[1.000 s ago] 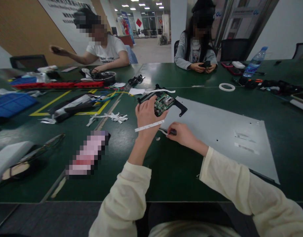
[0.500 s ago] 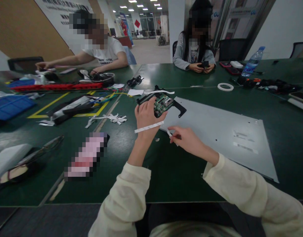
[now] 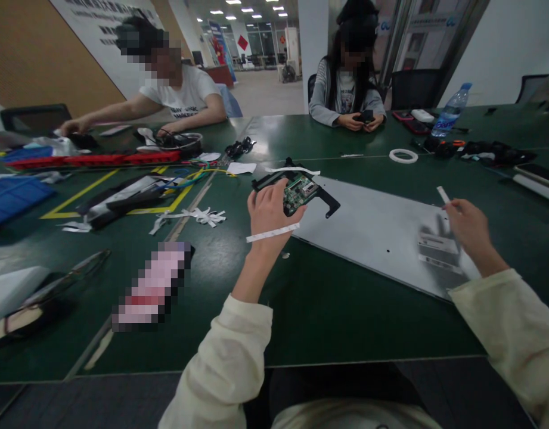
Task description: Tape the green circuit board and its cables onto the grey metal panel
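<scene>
One green circuit board (image 3: 297,195) with an angular black frame (image 3: 331,205) sat in the left hand's grip (image 3: 269,210), near a flat grey metal panel's (image 3: 368,223) left end; the right hand (image 3: 471,229) pinched a short white strip (image 3: 442,194).

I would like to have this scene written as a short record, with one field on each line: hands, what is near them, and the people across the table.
Left hand: grips green circuit board with black frame
On left wrist: white strip lying across
Right hand: pinches short strip, above grey panel
Left of left hand: white scraps
Beyond panel: white ring
People opposite: two, seated
</scene>
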`<control>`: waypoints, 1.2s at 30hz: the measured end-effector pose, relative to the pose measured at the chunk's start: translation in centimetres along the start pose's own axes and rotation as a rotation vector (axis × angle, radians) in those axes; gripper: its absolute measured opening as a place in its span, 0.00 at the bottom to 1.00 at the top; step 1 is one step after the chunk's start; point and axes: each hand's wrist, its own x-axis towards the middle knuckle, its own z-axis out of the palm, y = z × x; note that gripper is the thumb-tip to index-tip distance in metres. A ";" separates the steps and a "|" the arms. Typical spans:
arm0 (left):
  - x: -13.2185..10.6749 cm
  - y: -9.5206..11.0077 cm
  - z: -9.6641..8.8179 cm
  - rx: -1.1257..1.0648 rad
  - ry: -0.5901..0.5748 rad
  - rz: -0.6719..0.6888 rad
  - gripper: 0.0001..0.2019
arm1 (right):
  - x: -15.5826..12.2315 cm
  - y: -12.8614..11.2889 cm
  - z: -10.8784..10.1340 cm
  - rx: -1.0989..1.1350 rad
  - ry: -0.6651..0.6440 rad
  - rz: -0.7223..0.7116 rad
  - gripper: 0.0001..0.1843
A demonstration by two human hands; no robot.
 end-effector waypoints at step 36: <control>-3.0 3.2 3.4 -0.319 -0.530 0.242 0.29 | 0.7 -3.5 7.1 0.094 -0.137 -0.412 0.11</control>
